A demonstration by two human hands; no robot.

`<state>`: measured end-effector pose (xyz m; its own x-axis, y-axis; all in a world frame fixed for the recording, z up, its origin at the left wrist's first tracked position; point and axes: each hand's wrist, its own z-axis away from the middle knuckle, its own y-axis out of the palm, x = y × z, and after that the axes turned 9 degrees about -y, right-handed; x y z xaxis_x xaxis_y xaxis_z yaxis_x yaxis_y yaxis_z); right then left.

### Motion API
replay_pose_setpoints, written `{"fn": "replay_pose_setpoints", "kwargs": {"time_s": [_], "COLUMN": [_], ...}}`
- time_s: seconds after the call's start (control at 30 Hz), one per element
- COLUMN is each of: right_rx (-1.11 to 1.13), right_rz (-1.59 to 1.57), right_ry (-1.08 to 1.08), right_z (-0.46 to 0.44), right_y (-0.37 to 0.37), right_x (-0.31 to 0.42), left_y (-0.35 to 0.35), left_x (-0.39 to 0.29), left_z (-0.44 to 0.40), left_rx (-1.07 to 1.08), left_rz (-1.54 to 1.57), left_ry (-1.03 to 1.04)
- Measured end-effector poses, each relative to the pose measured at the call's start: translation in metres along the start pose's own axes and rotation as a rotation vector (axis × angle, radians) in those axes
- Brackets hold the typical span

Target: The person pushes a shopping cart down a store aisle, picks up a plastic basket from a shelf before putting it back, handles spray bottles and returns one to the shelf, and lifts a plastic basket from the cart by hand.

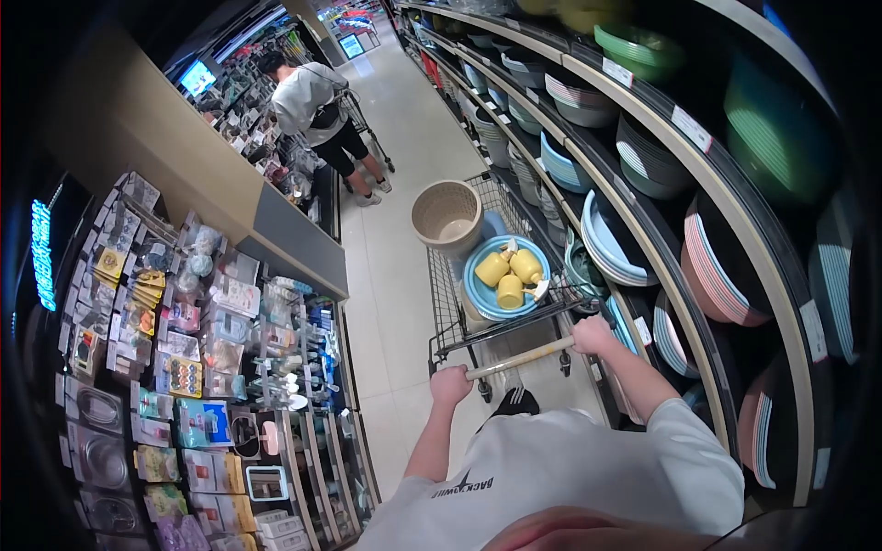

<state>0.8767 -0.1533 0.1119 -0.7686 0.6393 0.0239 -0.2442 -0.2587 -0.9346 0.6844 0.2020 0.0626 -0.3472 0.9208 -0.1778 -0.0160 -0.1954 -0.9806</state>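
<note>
My left hand [450, 386] is wrapped round the left end of the handle [520, 357] of a shopping cart [447, 308]. At the handle's right end, my right hand [593, 335] is closed on it too. Inside the wire cart sits a blue basin [471, 286] holding three yellow pump bottles [510, 292] with white tops. A beige perforated basket [446, 219] stands toward the cart's far left corner. Part of the cart's contents under the basin is hidden.
Curved-looking shelves on the right carry stacked basins [611, 243] and a green basin [634, 50]. Packaged goods hang on a rack [197, 367] at the left, below a pillar [197, 138]. Farther up the tiled aisle [390, 147], a person [317, 106] stands with another cart [363, 129].
</note>
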Motion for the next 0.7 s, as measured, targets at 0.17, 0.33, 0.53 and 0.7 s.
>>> {"fn": "replay_pose_setpoints", "kwargs": {"time_s": [0.17, 0.33, 0.53, 0.7], "right_rx": [-0.056, -0.054, -0.114, -0.158], "right_rz": [-0.016, -0.027, 0.001, 0.011], "right_ry": [0.011, 0.043, 0.021, 0.003], "right_z": [-0.064, -0.120, -0.188, -0.245], "right_y": [-0.011, -0.040, -0.064, -0.080], "right_x": [-0.032, -0.053, -0.081, -0.109], "left_y": [-0.002, -0.016, -0.033, -0.049], "left_x": [0.013, 0.023, 0.038, 0.041], "left_z": [-0.073, -0.140, -0.219, -0.284], "left_rx": [0.063, 0.086, 0.092, 0.084], "left_rz": [-0.001, 0.006, -0.025, -0.038], "left_ry": [0.018, 0.026, 0.052, 0.047]}}
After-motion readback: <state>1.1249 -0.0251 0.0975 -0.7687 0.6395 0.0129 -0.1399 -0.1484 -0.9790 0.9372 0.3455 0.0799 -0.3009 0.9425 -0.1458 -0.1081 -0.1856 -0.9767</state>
